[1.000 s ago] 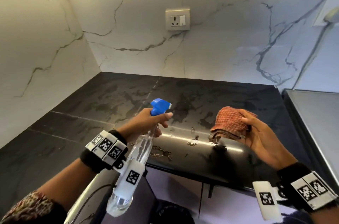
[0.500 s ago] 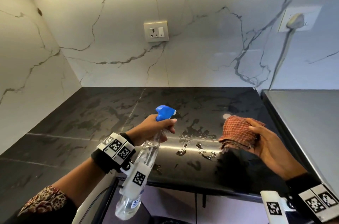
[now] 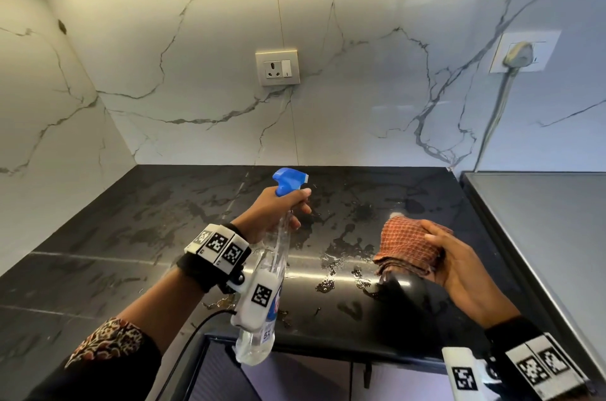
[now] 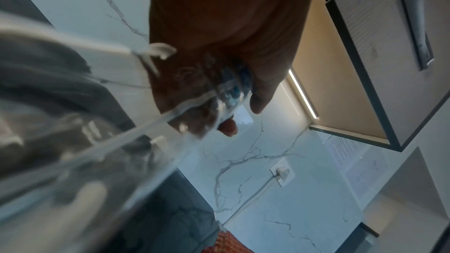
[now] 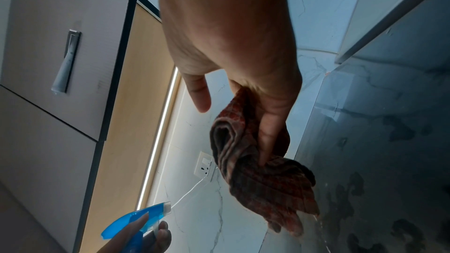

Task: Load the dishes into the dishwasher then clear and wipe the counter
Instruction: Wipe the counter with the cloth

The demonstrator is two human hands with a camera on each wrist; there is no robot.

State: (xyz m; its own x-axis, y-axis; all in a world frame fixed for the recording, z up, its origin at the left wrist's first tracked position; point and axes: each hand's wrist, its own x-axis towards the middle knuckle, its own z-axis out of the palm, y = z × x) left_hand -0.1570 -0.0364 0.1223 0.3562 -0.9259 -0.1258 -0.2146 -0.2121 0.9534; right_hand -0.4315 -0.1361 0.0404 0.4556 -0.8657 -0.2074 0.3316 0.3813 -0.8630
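Above the counter's front edge: my left hand (image 3: 273, 215) grips the neck of the spray bottle (image 3: 262, 295), fingers curled round it and the forefinger on the trigger under the blue head (image 3: 288, 180); the nozzle points toward the back wall.
Right side, near the counter's right end: my right hand (image 3: 459, 264) pinches the folded orange cloth (image 3: 408, 248) between thumb and fingers, clear of the stone so far as I can tell.
Counter: the black counter (image 3: 131, 236) carries no dishes in view; wet patches and droplets (image 3: 341, 246) spread across the middle and toward the front edge, while the left stretch looks duller and perhaps drier.
Step in hand: I judge this is the spraying just ahead of wiping, with loading and clearing seemingly done.
Doing it well: I aim low at the stone, not at the wall socket (image 3: 277, 68), and mist the left part lightly.
Wiping: I mean to lay the cloth flat and draw it from the back edge forward in overlapping passes, catching the drips at the front edge.
Risk: liquid running over the front edge.
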